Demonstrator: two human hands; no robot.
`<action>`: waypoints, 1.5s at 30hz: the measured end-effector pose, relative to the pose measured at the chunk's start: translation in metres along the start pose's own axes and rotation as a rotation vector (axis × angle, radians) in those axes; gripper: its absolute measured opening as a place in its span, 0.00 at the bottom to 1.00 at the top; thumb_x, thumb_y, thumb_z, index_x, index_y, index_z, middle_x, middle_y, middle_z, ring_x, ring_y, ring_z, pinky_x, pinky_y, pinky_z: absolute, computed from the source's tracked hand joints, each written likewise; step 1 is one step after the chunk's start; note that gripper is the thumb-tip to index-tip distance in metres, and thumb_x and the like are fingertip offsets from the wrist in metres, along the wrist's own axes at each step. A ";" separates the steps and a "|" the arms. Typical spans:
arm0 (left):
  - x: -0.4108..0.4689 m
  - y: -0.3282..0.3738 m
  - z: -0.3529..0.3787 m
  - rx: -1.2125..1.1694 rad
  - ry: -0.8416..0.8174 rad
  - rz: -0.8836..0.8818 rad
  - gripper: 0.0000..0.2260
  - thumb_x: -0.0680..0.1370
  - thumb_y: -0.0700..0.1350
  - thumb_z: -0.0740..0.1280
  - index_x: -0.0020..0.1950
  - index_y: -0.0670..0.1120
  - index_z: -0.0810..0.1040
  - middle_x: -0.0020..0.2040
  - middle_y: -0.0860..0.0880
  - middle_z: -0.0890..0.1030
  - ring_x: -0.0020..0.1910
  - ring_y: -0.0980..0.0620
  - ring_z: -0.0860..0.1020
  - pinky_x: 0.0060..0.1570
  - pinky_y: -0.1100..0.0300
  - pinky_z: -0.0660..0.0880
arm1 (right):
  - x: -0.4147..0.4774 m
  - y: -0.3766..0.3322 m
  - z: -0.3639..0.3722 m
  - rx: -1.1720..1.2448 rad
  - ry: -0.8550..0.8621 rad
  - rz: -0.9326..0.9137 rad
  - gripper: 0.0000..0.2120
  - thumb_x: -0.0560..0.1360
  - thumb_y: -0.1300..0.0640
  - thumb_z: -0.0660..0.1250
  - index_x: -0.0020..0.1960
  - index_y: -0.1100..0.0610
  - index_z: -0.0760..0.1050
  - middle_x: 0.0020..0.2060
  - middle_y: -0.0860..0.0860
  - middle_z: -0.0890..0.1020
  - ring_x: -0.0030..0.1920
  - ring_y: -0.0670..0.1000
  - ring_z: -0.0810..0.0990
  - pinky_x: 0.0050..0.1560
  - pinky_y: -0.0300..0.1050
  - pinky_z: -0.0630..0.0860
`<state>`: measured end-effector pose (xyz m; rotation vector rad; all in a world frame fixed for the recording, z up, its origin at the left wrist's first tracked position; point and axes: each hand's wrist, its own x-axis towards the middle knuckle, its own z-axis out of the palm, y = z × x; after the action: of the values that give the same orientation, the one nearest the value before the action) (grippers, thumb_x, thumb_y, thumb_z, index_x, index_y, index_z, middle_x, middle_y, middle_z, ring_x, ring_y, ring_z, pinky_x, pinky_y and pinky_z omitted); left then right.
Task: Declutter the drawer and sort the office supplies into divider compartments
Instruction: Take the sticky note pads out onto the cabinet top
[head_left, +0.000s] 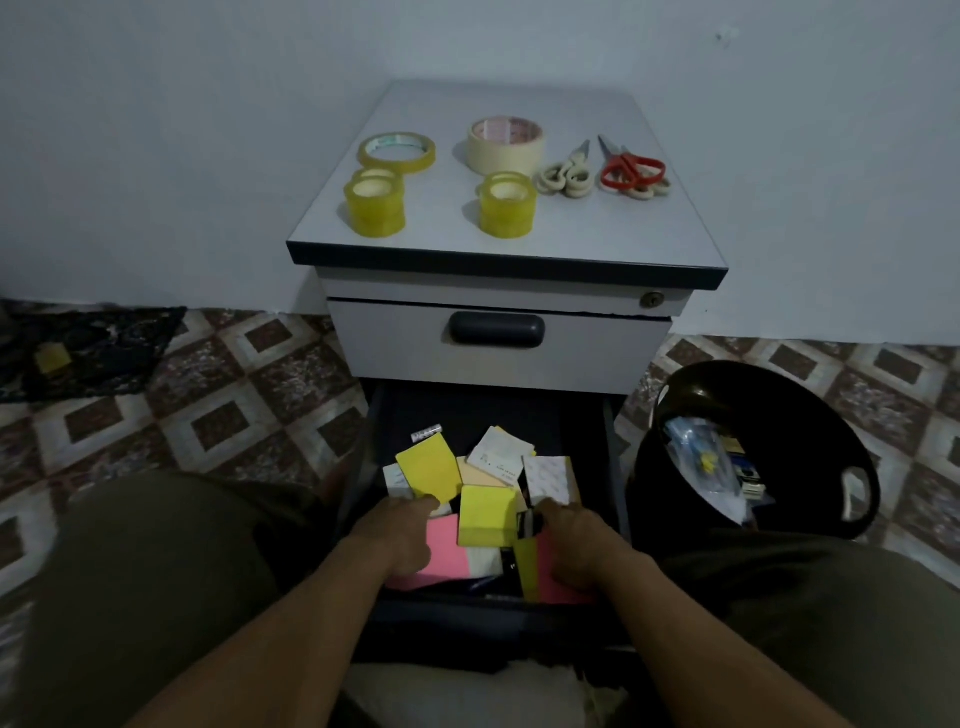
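tape rolls (395, 176) laid out on cabinet top (467, 239) | left hand (402, 540) pinches yellow pad (428, 470) | drawer (493, 410) open, paper pads jumbled, no dividers visible | right hand (571, 545), apart, grips small black clip (527, 525) | scissors (631, 166) out | bin (779, 374) part-filled | judgement: emptying under way, sorting not begun

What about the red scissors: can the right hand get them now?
Probably yes, once it lets go. The right hand is down in the drawer gripping a black clip, but the red scissors lie uncovered on the cabinet top, nothing in front.
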<state>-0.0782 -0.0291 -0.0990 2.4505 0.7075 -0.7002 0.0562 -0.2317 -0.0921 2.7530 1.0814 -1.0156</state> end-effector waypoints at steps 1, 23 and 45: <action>0.000 0.001 0.003 0.010 0.015 0.001 0.30 0.76 0.40 0.65 0.77 0.53 0.64 0.73 0.45 0.70 0.68 0.45 0.71 0.65 0.55 0.72 | 0.000 0.000 0.002 -0.010 0.011 -0.005 0.30 0.75 0.60 0.62 0.75 0.55 0.58 0.68 0.60 0.71 0.66 0.63 0.71 0.63 0.52 0.73; 0.014 -0.008 0.014 -0.330 0.049 0.122 0.29 0.70 0.38 0.70 0.68 0.59 0.74 0.64 0.54 0.75 0.58 0.54 0.75 0.57 0.57 0.76 | -0.001 0.006 -0.007 0.288 0.021 -0.041 0.23 0.73 0.63 0.64 0.67 0.51 0.74 0.64 0.53 0.77 0.63 0.54 0.76 0.54 0.39 0.75; 0.025 -0.017 0.004 -0.553 0.005 0.098 0.18 0.76 0.40 0.72 0.64 0.54 0.76 0.63 0.51 0.76 0.53 0.52 0.79 0.45 0.63 0.75 | 0.008 0.011 -0.014 0.425 0.036 -0.032 0.27 0.72 0.65 0.61 0.70 0.51 0.68 0.60 0.54 0.77 0.57 0.56 0.78 0.52 0.46 0.78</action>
<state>-0.0713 -0.0102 -0.1217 1.9629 0.6704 -0.3921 0.0759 -0.2318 -0.0879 3.0944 1.0176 -1.3444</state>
